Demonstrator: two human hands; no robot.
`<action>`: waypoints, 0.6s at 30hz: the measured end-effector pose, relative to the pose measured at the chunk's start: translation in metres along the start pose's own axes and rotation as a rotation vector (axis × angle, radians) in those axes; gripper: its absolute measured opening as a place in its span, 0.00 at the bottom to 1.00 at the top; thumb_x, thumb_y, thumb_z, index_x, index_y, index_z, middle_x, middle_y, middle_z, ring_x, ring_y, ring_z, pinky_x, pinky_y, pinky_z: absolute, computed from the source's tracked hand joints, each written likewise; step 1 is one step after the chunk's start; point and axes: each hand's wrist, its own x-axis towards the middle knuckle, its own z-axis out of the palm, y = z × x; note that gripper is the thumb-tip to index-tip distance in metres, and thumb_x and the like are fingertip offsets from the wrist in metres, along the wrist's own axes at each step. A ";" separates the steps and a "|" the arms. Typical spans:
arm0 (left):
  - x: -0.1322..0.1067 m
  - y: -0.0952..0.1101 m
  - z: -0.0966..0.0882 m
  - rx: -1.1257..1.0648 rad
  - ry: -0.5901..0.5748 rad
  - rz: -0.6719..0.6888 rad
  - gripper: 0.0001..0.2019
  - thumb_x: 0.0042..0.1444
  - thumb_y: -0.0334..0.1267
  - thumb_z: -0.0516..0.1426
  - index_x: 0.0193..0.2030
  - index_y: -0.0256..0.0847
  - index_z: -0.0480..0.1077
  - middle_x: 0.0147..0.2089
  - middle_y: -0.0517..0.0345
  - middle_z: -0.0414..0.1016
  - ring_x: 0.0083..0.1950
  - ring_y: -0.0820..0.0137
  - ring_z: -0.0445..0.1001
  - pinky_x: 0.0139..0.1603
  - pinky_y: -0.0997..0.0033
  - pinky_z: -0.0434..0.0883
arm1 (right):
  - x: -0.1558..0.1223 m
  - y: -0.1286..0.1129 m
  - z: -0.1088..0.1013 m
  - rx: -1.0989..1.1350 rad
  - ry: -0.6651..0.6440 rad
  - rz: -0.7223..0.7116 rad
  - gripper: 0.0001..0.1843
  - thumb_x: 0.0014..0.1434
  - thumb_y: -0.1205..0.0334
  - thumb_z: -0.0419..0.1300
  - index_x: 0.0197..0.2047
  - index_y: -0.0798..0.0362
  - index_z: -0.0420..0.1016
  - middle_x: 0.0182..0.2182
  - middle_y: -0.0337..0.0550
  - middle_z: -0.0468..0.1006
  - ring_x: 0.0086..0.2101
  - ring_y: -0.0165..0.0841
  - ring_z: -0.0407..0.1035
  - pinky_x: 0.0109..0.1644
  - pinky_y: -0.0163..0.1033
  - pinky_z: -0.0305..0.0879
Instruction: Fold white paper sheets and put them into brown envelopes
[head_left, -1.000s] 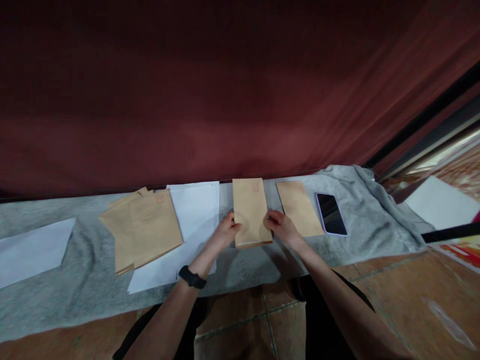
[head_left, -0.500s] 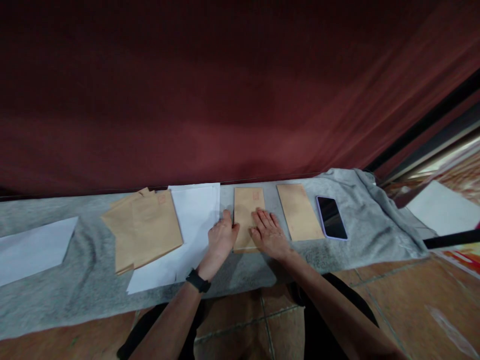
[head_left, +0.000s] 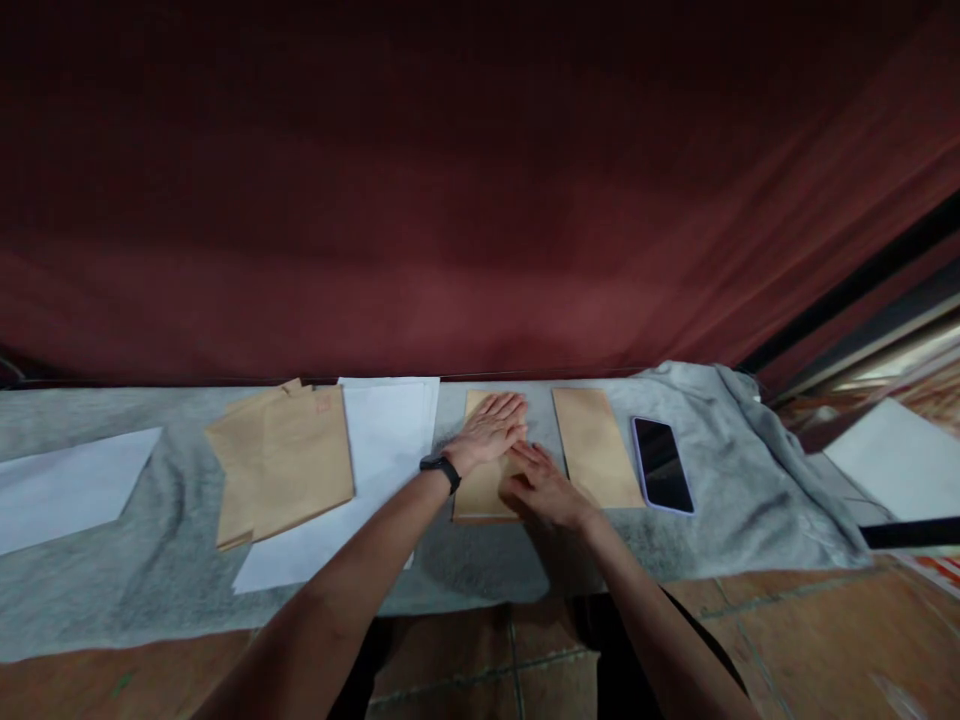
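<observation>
On a long grey fabric cloth [head_left: 750, 470], the brown rectangular paper envelope [head_left: 477, 498] beneath both hands marks the clock's centre. Far out toward nine o'clock lies a flat white paper sheet [head_left: 67, 485]; nearer at nine, a fanned pile of brown paper envelopes [head_left: 296, 465] overlaps some white paper sheets [head_left: 386, 430]. The left hand [head_left: 491, 430], a black watch [head_left: 444, 470] at its wrist, lies palm down on the centre envelope, fingers straight and close together, pointing between one and two. The right hand [head_left: 544, 487] has its fingers loosely extended between ten and eleven, thumb apart. At three o'clock lie another brown rectangular envelope [head_left: 598, 447], then a black-screened phone in a lilac case [head_left: 662, 465].
</observation>
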 end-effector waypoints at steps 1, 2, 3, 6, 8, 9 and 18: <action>0.004 -0.001 0.000 0.012 -0.006 0.002 0.26 0.67 0.45 0.49 0.70 0.42 0.62 0.75 0.51 0.56 0.78 0.65 0.48 0.76 0.57 0.37 | 0.003 0.003 -0.007 0.079 0.005 0.010 0.23 0.63 0.65 0.55 0.61 0.51 0.73 0.63 0.49 0.73 0.64 0.39 0.64 0.69 0.51 0.56; 0.005 -0.001 0.001 0.025 -0.005 0.001 0.27 0.67 0.46 0.48 0.70 0.40 0.61 0.76 0.50 0.55 0.78 0.65 0.47 0.76 0.58 0.37 | 0.005 0.005 -0.012 0.149 0.021 0.035 0.20 0.64 0.65 0.54 0.56 0.50 0.77 0.58 0.48 0.77 0.59 0.38 0.69 0.66 0.49 0.61; 0.004 -0.001 0.003 0.038 -0.002 0.001 0.28 0.67 0.45 0.47 0.71 0.39 0.60 0.76 0.48 0.54 0.78 0.65 0.46 0.76 0.59 0.37 | 0.007 0.007 -0.016 0.206 0.047 0.066 0.17 0.65 0.65 0.53 0.51 0.50 0.80 0.53 0.47 0.81 0.54 0.38 0.73 0.62 0.47 0.65; -0.011 0.004 0.009 0.056 -0.012 0.022 0.28 0.68 0.44 0.46 0.72 0.37 0.58 0.76 0.47 0.52 0.78 0.65 0.45 0.77 0.60 0.38 | 0.008 0.008 -0.019 0.277 0.137 0.144 0.15 0.65 0.65 0.52 0.42 0.48 0.81 0.43 0.43 0.83 0.44 0.36 0.77 0.54 0.43 0.69; -0.024 0.009 0.012 0.052 -0.019 0.036 0.27 0.68 0.42 0.47 0.72 0.38 0.58 0.76 0.47 0.52 0.78 0.65 0.45 0.77 0.59 0.39 | 0.008 0.006 -0.016 0.245 0.184 0.171 0.14 0.64 0.67 0.52 0.40 0.47 0.80 0.42 0.43 0.83 0.43 0.36 0.76 0.53 0.42 0.69; -0.031 0.012 0.013 0.051 -0.019 0.040 0.27 0.68 0.42 0.48 0.71 0.38 0.58 0.76 0.47 0.52 0.78 0.65 0.45 0.77 0.58 0.40 | 0.007 0.006 -0.014 0.204 0.202 0.184 0.14 0.64 0.67 0.52 0.40 0.48 0.79 0.42 0.44 0.82 0.43 0.37 0.76 0.53 0.42 0.69; -0.082 0.036 0.020 0.106 -0.025 0.054 0.27 0.66 0.40 0.51 0.70 0.35 0.60 0.73 0.41 0.59 0.77 0.60 0.51 0.77 0.54 0.45 | 0.011 0.001 0.003 -0.052 0.199 0.057 0.22 0.70 0.61 0.46 0.61 0.53 0.72 0.60 0.52 0.74 0.61 0.39 0.66 0.66 0.49 0.61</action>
